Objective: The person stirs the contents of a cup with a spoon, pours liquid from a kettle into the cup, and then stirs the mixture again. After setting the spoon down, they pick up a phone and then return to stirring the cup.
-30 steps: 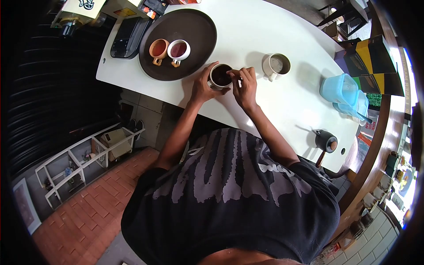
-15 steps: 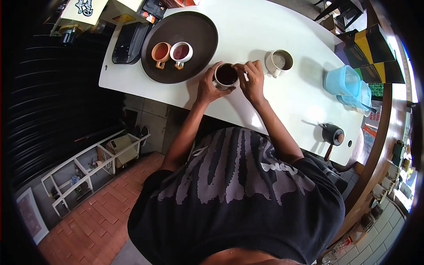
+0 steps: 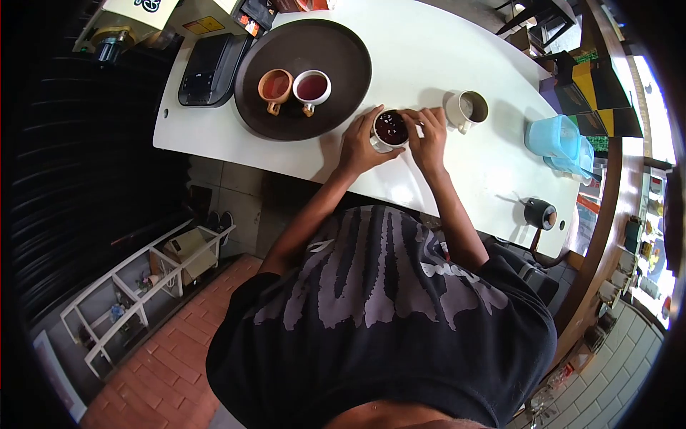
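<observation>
A white cup of dark liquid is held over the white table near its front edge. My left hand wraps round the cup's left side. On the right, my right hand is closed at the rim, its fingertips touching the cup's edge; whether it also pinches a handle is hidden. Left of them, a brown cup and a white cup, both with reddish liquid, sit side by side on a dark oval tray. A light metal mug stands right of my hands.
A black scale lies left of the tray. On the right side of the table are blue containers and a small dark pot with a wooden handle. Black and yellow boxes stand behind.
The view has shifted, so the table things appear farther right. My hands remain on the cup. White glints now show on its dark liquid.
</observation>
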A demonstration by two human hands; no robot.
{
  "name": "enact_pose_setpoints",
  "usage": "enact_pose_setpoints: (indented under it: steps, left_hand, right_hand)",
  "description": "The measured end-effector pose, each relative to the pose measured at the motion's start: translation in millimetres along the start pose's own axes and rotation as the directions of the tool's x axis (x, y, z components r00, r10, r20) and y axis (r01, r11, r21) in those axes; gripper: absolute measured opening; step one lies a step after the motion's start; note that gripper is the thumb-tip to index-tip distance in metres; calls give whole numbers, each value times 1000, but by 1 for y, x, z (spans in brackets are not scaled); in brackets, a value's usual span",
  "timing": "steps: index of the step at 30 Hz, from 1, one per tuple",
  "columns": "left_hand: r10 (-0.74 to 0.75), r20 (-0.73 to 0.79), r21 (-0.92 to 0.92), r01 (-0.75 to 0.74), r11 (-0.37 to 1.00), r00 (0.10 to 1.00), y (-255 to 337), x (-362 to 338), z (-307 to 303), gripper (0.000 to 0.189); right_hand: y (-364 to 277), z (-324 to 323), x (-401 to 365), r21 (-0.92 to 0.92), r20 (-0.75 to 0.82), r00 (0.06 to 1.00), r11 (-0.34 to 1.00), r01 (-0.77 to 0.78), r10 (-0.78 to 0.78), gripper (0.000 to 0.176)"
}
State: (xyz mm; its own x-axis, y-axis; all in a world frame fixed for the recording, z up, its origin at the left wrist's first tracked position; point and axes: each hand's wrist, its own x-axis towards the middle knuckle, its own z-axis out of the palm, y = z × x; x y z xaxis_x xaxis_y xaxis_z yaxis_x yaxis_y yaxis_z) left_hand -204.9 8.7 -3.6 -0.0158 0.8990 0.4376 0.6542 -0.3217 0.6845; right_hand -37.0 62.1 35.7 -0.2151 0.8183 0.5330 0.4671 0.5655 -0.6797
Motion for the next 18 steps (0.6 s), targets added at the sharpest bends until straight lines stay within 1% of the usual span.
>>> enact_pose_setpoints:
  steps: [1, 2, 4, 5, 6, 7, 9, 10, 11, 12, 14, 15, 18]
  left_hand:
    - [-13, 9, 29, 13, 999, 1000, 4, 1, -2, 106]
    - [-7, 3, 19, 7, 1000, 1000, 10, -4, -2, 106]
    - [-52, -5, -46, 52, 998, 999, 13, 2, -5, 105]
    - [5, -8, -23, -5, 1000, 1000, 11, 3, -5, 109]
    - [-5, 13, -23, 5, 1000, 1000, 10, 2, -5, 108]
    - [11, 11, -47, -10, 999, 1000, 9, 1, -5, 104]
    - [35, 13, -76, -34, 997, 999, 7, 5, -5, 101]
    - [19, 18, -108, -17, 994, 1000, 6, 4, -4, 97]
    - [1, 26, -138, 2, 990, 1000, 5, 2, -4, 94]
    - [-1, 40, -145, 7, 989, 999, 3, 0, -4, 94]
    - [-5, 53, -138, 12, 990, 999, 5, 2, -6, 89]
    - [22, 42, -151, -15, 988, 999, 3, 4, -6, 89]
    - [36, 82, -195, -19, 981, 996, 4, 7, -11, 90]
  right_hand:
    - [-3, -7, -3, -32, 2, 1000, 999, -24, 24, 15]
    - [-8, -15, -6, -51, -7, 999, 998, -36, 36, 14]
    - [-12, -21, -16, -100, -39, 999, 995, 4, -8, 13]
    - [-15, -18, -20, -73, -44, 998, 996, -51, 48, 12]
    - [-18, -16, -27, -45, -40, 993, 992, -115, 113, 12]
    - [-24, -13, -29, -25, -23, 990, 990, -139, 139, 12]
    - [-32, -3, -25, 2, -35, 990, 990, -140, 140, 11]
    - [-37, 1, -22, 7, -29, 988, 989, -149, 150, 11]
    - [-36, 7, -19, 0, -43, 993, 994, -113, 113, 11]
    - [-33, 10, -16, -6, -44, 991, 992, -127, 127, 11]
    - [-32, 10, -8, -123, -56, 998, 991, -47, 40, 11]
    - [-32, 6, -5, -165, -56, 998, 986, -24, 15, 11]
    - [-29, -9, -14, -217, -83, 995, 973, -80, 64, 10]
